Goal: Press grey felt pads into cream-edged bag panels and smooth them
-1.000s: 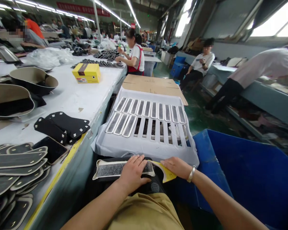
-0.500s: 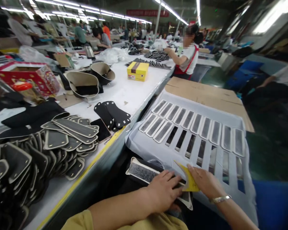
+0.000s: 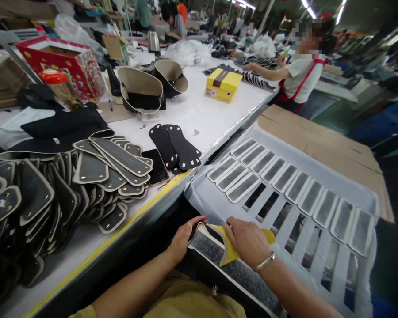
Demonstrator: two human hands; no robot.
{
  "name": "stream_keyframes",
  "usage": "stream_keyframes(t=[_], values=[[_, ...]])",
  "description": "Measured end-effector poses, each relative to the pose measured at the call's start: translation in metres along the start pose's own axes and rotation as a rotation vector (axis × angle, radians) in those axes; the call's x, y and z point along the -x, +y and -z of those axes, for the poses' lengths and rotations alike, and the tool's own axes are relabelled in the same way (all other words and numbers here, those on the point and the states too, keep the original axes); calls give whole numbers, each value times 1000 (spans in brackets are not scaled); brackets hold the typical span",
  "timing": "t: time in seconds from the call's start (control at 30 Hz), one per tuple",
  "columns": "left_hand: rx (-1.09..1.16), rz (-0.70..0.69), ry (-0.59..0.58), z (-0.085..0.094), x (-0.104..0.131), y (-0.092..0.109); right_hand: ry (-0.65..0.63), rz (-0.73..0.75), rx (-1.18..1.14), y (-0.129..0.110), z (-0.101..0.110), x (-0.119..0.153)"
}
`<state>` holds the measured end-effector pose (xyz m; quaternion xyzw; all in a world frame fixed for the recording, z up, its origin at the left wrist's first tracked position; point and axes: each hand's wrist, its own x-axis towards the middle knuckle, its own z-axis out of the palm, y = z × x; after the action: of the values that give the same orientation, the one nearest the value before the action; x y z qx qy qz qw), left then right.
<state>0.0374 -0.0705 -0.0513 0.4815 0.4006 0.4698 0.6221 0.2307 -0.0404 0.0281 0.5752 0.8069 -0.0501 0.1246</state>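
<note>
From where I stand, the person's right hand [image 3: 248, 240] is closed on one yellow card [image 3: 229, 248], its curved edge laid over a single long grey strip [image 3: 250, 276] with a white border. That strip lies on black material in the lap, running from the left hand [image 3: 183, 240] down under the right forearm. The left hand curls about the strip's far end; I can't tell how tightly.

Just beyond the hands, a cloth-covered rack [image 3: 200, 198] carries thirteen grey patches [image 3: 274, 171]: ten in the back row, three in the front. On the worktop [image 3: 199, 121] I count one yellow box [image 3: 223, 85], two beige-lined cuffs [image 3: 141, 81], two black shaped pieces [image 3: 183, 150] and one dark slab [image 3: 155, 166]. Nearer lies a heap of grey flaps [image 3: 91, 170], too overlapped to count.
</note>
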Motion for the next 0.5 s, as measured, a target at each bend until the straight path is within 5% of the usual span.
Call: stream_keyframes(t=[0.33, 0.5], values=[[2, 190, 64, 1, 5, 2, -26, 124, 49, -28, -5, -16], [288, 279, -106, 9, 1, 2, -60, 72, 55, -35, -2, -16]])
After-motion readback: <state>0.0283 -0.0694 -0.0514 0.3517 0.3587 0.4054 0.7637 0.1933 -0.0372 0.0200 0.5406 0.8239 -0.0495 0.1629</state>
